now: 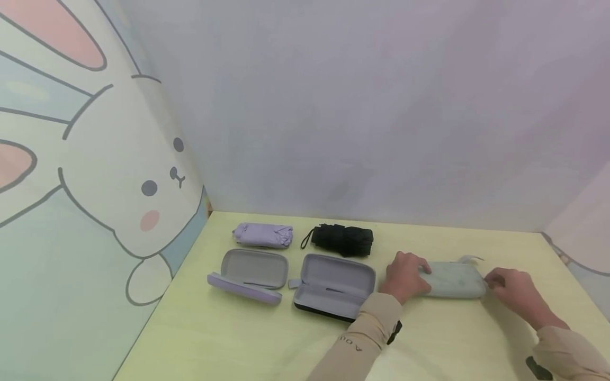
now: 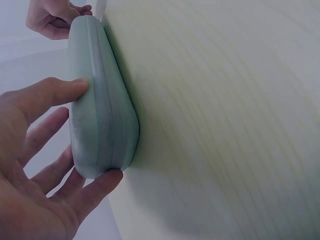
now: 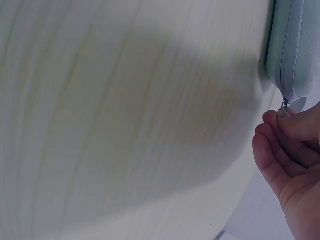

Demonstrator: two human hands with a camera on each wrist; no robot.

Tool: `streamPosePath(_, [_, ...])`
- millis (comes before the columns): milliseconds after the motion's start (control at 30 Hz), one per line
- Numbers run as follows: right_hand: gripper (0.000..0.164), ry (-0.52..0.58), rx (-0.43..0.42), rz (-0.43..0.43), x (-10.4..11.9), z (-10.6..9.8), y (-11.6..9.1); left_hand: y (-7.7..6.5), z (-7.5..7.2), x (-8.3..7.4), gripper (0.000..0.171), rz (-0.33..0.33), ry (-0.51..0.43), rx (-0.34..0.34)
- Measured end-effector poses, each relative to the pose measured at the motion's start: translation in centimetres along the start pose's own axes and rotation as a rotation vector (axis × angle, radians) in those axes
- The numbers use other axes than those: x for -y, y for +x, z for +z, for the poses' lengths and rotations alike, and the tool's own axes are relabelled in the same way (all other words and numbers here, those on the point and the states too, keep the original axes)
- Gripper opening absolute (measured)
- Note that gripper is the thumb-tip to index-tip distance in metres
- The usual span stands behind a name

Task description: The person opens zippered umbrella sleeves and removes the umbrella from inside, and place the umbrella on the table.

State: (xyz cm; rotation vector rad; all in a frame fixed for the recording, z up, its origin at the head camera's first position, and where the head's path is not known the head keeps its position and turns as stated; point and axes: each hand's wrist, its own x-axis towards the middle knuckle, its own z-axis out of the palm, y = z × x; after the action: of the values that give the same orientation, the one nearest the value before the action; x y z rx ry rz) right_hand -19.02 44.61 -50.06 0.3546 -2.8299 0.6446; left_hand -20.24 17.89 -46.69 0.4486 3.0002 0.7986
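Note:
A pale green zippered case [image 1: 452,279] lies closed on the table at the right. My left hand [image 1: 407,276] grips its left end, thumb on the near side and fingers spread round the far side and end; the left wrist view shows the thumb [image 2: 75,90] pressing the case [image 2: 107,115]. At the case's right end, my right hand [image 1: 517,293] pinches the zipper pull [image 3: 284,111] between thumb and index finger, in the right wrist view. A light strap [image 1: 469,259] sticks out behind the case.
Left of my hands, a lilac hard case [image 1: 245,289] and a black case with grey lining [image 1: 335,288] lie open. Behind them lie a folded lilac umbrella [image 1: 263,235] and a folded black umbrella [image 1: 342,239]. A wall [image 1: 357,116] borders the yellow table [image 1: 205,344].

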Motion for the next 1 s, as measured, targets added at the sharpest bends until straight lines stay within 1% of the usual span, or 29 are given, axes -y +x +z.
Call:
streamPosePath(433, [0.015,-0.011,0.023,0.004,0.1,-0.1,-0.4,0.1,-0.3,-0.1,0.026,0.001,-0.017,0.011])
streamPosePath(767, [0.011,-0.003,0.086,0.083,0.7,-0.2,-0.7,0.1,-0.4,0.1,0.028,0.000,-0.022,0.008])
streamPosePath(867, [0.011,-0.004,0.072,0.079,0.9,-0.3,-0.9,0.1,-0.3,0.1,0.028,0.001,-0.036,0.012])
streamPosePath(1000, [0.012,-0.004,0.023,0.049,0.9,-0.1,-1.4,0.0,-0.3,0.1,0.027,0.000,-0.052,0.021])
